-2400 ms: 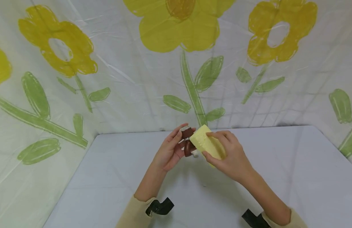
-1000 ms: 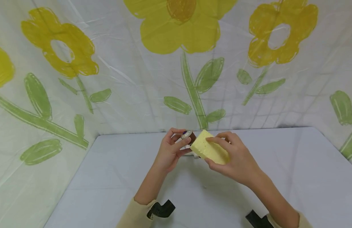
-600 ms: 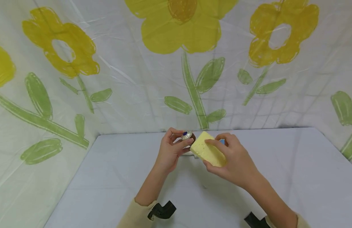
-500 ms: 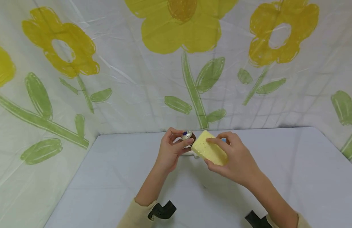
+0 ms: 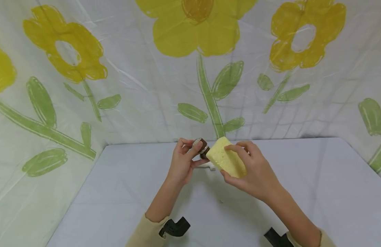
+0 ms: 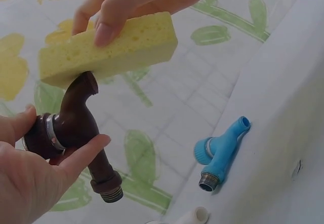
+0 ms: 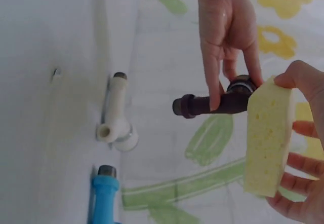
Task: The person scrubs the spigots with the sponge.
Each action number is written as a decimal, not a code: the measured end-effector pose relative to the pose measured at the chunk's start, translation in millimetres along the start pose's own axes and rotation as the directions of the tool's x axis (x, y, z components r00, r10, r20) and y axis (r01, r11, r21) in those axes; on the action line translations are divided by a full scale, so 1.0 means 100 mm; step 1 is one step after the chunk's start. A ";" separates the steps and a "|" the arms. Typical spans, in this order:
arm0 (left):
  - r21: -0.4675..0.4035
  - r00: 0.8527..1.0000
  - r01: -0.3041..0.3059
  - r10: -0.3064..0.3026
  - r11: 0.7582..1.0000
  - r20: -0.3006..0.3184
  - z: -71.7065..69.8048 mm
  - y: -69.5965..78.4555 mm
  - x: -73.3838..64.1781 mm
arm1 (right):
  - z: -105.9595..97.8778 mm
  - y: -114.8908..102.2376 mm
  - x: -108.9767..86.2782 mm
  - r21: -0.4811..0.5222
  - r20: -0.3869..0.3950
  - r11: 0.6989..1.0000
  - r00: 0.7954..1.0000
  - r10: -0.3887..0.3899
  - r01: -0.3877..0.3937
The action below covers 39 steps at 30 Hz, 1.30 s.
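Observation:
My left hand (image 5: 180,168) holds a dark brown water tap (image 6: 78,115) above the table, thumb and fingers around its round knob end. The tap has a curved spout and a threaded metal inlet. A yellow sponge block (image 5: 226,158) is pinched between the thumb and fingers of my right hand (image 5: 255,173). In the left wrist view the sponge's underside meets the tip of the spout. From the head view, the sponge hides most of the tap; the knob end shows beside my left thumb.
A blue tap (image 6: 223,153) and a white tap (image 7: 116,107) lie on the white table (image 5: 131,192) behind the hands. A flower-printed curtain (image 5: 141,116) hangs along the table's far edge. A small mark (image 5: 221,201) shows on the tabletop.
My left hand has turned the tap back and forth; the knob's blue-centred cap faced the camera half a second ago, and its brown side shows now. The sponge has shifted slightly against it.

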<state>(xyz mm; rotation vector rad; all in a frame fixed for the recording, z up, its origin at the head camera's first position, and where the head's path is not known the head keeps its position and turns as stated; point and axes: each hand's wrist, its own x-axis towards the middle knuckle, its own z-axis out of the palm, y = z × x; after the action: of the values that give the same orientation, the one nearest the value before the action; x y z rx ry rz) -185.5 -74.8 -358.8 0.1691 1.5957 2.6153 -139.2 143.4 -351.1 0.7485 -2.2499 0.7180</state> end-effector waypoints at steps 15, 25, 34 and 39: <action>0.188 0.946 0.116 -0.167 0.975 0.280 -0.17 0.04 0.04 | 0.02 0.00 -0.01 0.139 -0.108 0.990 0.993 0.047 -0.032; 0.161 0.935 0.180 -0.220 0.970 0.277 -0.08 -0.05 0.01 | 0.04 -0.03 0.00 0.244 -0.158 0.957 0.967 0.200 -0.158; 0.149 0.939 0.205 -0.237 0.967 0.249 0.02 -0.07 -0.04 | 0.03 -0.05 0.02 0.363 -0.161 0.902 0.937 0.309 -0.235; 0.155 0.950 0.210 -0.239 0.965 0.201 0.02 -0.05 -0.03 | 0.04 -0.06 0.02 0.355 -0.145 0.906 0.944 0.298 -0.232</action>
<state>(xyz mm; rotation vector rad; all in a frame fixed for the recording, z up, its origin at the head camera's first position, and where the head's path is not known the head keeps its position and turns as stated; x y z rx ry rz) -181.9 -71.5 -362.3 0.2555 1.6059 2.2381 -137.6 136.5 -350.4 0.4964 -2.0932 1.2736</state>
